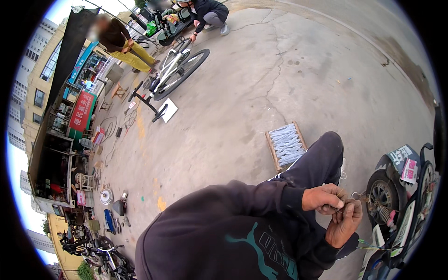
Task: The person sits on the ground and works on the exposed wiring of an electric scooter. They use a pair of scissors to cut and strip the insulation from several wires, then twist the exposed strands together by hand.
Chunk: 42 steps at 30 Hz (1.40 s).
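Observation:
My left hand point(323, 198) reaches across my dark hooded top and pinches a thin wire point(349, 199) with closed fingers. Just below it, my right hand point(344, 225) grips the same wire, fingers curled, touching the left hand. Both hands work right beside the small wheel point(381, 196) of a scooter point(403, 205) at the right edge. A small metal ring point(355, 194) shows between my fingers and the wheel. Thin green wires point(373, 246) trail under my right hand. My bent knee point(326, 147) in dark trousers rises above the hands.
A wooden tray of pale bundled strips point(286, 144) lies on cracked concrete beyond my knee. Farther off is a white bicycle point(173, 71), with a person in yellow trousers point(123, 44) and a crouching person point(208, 14). A stall point(70, 135) and parked bikes point(100, 254) line the left.

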### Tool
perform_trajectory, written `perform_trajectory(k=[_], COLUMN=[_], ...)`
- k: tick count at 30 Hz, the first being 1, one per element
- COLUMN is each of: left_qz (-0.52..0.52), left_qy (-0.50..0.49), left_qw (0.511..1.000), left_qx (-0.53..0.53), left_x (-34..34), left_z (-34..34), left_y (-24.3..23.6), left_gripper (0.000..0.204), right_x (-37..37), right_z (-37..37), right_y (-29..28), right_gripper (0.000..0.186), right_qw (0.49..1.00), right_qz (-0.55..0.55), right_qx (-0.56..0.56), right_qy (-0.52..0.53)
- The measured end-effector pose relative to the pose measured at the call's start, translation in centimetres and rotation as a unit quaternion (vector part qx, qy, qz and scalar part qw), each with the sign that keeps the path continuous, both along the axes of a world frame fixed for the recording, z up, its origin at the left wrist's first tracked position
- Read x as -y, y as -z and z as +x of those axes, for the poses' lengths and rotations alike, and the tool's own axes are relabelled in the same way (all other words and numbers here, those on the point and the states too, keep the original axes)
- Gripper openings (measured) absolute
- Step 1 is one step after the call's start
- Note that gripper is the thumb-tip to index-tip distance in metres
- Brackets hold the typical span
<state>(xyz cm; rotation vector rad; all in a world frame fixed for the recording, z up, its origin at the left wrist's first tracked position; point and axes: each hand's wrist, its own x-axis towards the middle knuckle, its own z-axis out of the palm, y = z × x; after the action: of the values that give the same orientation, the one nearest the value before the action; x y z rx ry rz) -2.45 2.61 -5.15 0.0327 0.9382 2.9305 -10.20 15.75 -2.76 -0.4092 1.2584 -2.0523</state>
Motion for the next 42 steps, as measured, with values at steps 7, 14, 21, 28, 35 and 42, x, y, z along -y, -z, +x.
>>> perform_trajectory(k=[7, 14, 21, 28, 35, 42], left_qz=[-0.008, 0.020, -0.067, -0.068, -0.056, -0.063], left_qy=[-0.004, 0.027, -0.001, 0.018, 0.023, 0.030], left_qw=[1.000, 0.999, 0.991, 0.989, 0.994, 0.995], left_qx=[0.009, 0.042, 0.117, 0.132, 0.091, 0.074], left_x=[0.2, 0.9, 0.2, -1.7, -1.1, -1.0], left_z=[0.9, -0.1, -0.5, 0.9, 1.3, 0.5], left_y=[-0.5, -0.9, -1.3, -1.2, 0.0, 0.5], left_gripper=[0.017, 0.016, 0.017, 0.020, 0.023, 0.023], right_x=[1.6, 0.8, 0.5, -2.0, -3.5, -4.1], right_z=[2.0, -0.1, 0.8, 1.5, 0.9, 0.3], right_y=[-0.8, -0.9, -1.2, 0.4, 1.3, 0.6], right_gripper=[0.036, 0.030, 0.024, 0.036, 0.030, 0.041], right_qw=[0.993, 0.996, 0.988, 0.926, 0.901, 0.954], right_qz=[0.038, 0.003, 0.065, -0.054, -0.156, -0.132], right_qx=[0.007, 0.072, 0.074, 0.319, 0.369, 0.240], right_qy=[0.109, 0.060, 0.117, 0.193, 0.164, 0.122])
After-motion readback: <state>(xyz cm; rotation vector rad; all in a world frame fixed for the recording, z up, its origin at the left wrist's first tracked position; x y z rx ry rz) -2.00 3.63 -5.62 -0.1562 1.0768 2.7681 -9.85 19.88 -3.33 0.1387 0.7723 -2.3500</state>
